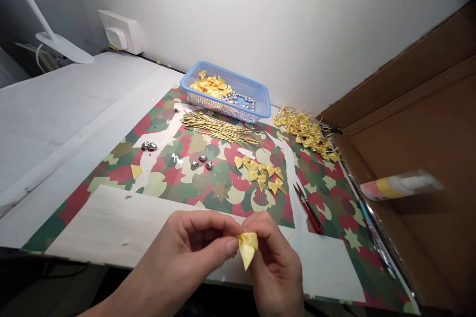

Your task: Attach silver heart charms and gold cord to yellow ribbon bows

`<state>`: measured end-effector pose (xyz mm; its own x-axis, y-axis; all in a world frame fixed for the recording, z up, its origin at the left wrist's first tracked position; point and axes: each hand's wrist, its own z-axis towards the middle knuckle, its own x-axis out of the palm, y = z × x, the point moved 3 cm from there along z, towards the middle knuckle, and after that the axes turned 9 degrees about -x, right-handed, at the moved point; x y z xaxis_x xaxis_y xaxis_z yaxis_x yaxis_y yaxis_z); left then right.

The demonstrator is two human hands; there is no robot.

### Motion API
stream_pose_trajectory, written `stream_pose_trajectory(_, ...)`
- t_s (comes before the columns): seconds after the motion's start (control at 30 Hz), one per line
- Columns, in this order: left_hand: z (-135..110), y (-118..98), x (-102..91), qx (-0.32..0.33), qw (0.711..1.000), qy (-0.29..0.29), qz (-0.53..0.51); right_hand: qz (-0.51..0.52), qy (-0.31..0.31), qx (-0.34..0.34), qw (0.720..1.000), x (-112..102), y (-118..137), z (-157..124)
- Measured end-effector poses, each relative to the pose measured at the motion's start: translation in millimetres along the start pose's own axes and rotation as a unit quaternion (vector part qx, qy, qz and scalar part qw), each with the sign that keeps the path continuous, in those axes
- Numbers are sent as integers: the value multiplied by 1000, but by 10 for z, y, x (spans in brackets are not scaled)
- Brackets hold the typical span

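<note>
A small yellow ribbon bow (248,251) is pinched between my two hands above the table's front edge. My left hand (201,245) grips it with thumb and forefinger from the left. My right hand (277,262) has its fingers closed on the bow's right side, and its thumb is largely hidden. Past my hands lie several finished-looking yellow bows (262,171) in a cluster. Silver beads (203,158) rest left of them, with more silver beads (149,145) farther left. Behind these is a bundle of gold twist ties (219,128).
A blue basket (260,114) holding yellow bows and silver beads stands against the wall. Bows with gold ties (305,129) are heaped at the back right. Red-handled scissors (309,209) lie right of my hands. A bottle (401,184) is beside the cardboard (420,129); a lamp base (65,47) is back left.
</note>
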<state>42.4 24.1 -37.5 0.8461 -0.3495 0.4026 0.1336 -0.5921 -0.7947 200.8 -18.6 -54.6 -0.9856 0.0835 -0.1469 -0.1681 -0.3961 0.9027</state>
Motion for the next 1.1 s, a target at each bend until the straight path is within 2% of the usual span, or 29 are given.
stream_pose_trajectory(0.27,-3,-2,8,-22,1000,10,-10,16,20,4,1000,-17,-8,-23)
stream_pose_trajectory(0.47,-5,17,-14,-17,1000,-1,-14,25,15,17,999,-3,-22,-29)
stream_pose_trajectory(0.73,5,-59,-2,-7,1000,3,10,26,-5,39,999,36,-6,-34)
stream_pose_trajectory(0.97,-2,-13,22,8,1000,6,14,27,9,21,999,9,-29,-39)
stream_pose_trajectory(1.1,-8,11,11,15,999,-5,36,11,-24,29,999,-33,-64,-34)
